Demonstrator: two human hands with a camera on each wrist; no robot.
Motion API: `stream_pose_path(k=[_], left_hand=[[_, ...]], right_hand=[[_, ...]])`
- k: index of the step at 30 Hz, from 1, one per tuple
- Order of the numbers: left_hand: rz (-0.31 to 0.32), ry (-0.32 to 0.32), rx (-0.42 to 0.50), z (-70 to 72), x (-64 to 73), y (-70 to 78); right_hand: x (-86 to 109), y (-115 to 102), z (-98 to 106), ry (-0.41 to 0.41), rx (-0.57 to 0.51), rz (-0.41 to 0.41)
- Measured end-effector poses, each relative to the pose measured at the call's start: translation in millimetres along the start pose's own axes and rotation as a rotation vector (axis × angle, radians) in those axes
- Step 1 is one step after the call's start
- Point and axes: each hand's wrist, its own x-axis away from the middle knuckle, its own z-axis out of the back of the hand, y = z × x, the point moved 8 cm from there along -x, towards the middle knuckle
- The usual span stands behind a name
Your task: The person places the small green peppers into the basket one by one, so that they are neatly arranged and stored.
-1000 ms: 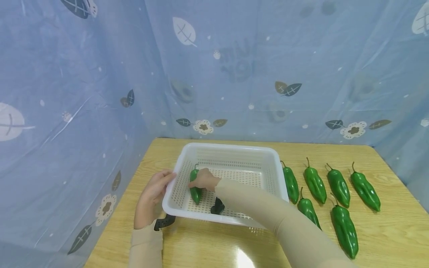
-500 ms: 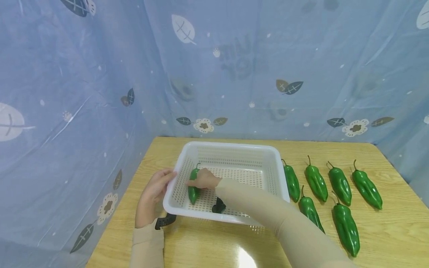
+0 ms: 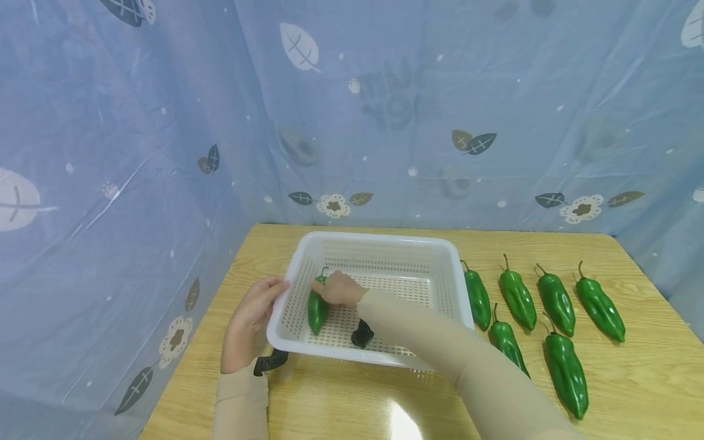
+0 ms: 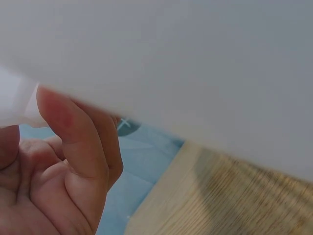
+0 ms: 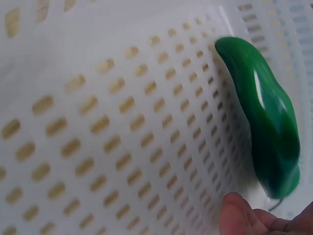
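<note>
A white perforated plastic basket [image 3: 379, 238] stands on the wooden table. My left hand [image 3: 255, 308] grips its left rim, thumb on top and curled fingers [image 4: 80, 132] beneath. Inside, along the left wall, lies a long green pepper [image 5: 266, 112] with its stem pointing to the back. My right hand [image 3: 341, 288] is over the basket floor beside the pepper's stem end, fingers loose. In the right wrist view its fingertips [image 5: 234, 210] lie close to the stem and are not wrapped round the pepper; whether they touch it is hard to tell.
Several more green peppers, such as this one [image 3: 566, 376], lie spread on the table [image 3: 638, 391] to the basket's right. A blue patterned curtain [image 3: 385, 122] hangs behind and to the left. The right forearm crosses the basket's front right rim.
My right hand has let go of the pepper and drawn slightly back and right. The pepper has shifted a little left towards the basket wall. The left hand keeps its hold on the rim.
</note>
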Motion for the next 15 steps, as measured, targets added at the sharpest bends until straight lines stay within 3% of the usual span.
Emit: stream_pose_path(k=[8, 15], left_hand=[[0.006, 0.017, -0.002, 1.2, -0.8, 1.1], [0.002, -0.008, -0.013, 0.9, 1.4, 1.9]], right_hand=[[5.1, 13.4, 31.6, 0.006, 0.000, 0.004], [14.5, 27.7, 64.4, 0.044, -0.043, -0.033]])
